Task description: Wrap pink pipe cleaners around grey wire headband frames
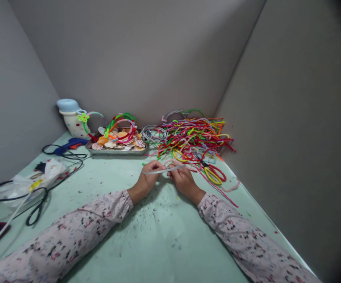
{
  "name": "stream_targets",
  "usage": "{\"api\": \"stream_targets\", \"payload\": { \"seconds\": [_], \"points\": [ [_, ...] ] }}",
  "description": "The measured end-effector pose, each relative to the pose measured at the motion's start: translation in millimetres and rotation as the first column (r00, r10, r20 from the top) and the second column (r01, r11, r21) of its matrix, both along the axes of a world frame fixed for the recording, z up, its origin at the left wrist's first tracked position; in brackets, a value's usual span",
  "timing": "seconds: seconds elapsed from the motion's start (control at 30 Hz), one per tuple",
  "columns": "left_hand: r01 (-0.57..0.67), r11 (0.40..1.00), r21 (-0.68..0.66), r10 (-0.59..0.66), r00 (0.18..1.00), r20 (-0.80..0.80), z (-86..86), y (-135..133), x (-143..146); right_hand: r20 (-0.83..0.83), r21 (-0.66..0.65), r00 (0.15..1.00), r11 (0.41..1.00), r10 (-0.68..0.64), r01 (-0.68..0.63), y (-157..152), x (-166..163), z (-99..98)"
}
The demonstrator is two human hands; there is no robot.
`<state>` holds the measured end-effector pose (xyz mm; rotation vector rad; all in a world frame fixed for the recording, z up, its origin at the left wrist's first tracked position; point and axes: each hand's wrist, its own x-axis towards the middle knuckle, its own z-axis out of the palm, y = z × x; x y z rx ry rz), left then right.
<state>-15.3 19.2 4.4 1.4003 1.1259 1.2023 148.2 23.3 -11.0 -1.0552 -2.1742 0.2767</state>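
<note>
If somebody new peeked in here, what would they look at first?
Probably the big bright tangle of pipe cleaners at the back, right of the middle. Next, maybe, the metal tray of seashells to its left, with colourful fuzzy hoops on top. Nearer, in the middle, the left hand and right hand hold a pale strip.

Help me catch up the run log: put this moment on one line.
left hand: holds pale band | right hand: holds same band | beyond: metal tray of shells, fuzzy-stem pile | near pile: scissors
</note>
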Motion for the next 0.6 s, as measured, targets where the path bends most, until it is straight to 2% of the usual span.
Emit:
{"api": "stream_targets", "payload": {
  "seconds": [0.17, 0.37, 0.6],
  "points": [
    [-0.002, 1.000, -0.025, 0.003, 1.000, 0.010, -2.9, 3.5, -0.7, -0.073, 0.003, 0.997, 1.000, -0.011, 0.012, -2.0, -1.8, 1.2],
    [-0.010, 1.000, -0.025, 0.010, 1.000, 0.016, -3.2, 4.5, 1.4, -0.296, -0.145, 0.949, 0.987, -0.111, 0.070, -5.7, -6.8, 7.4],
    [0.003, 1.000, -0.024, -0.002, 1.000, 0.025, -10.2, 6.8, 1.8, -0.523, -0.228, 0.851, 0.970, -0.054, -0.079, -5.9, -10.4, 11.1]
  ]
}}
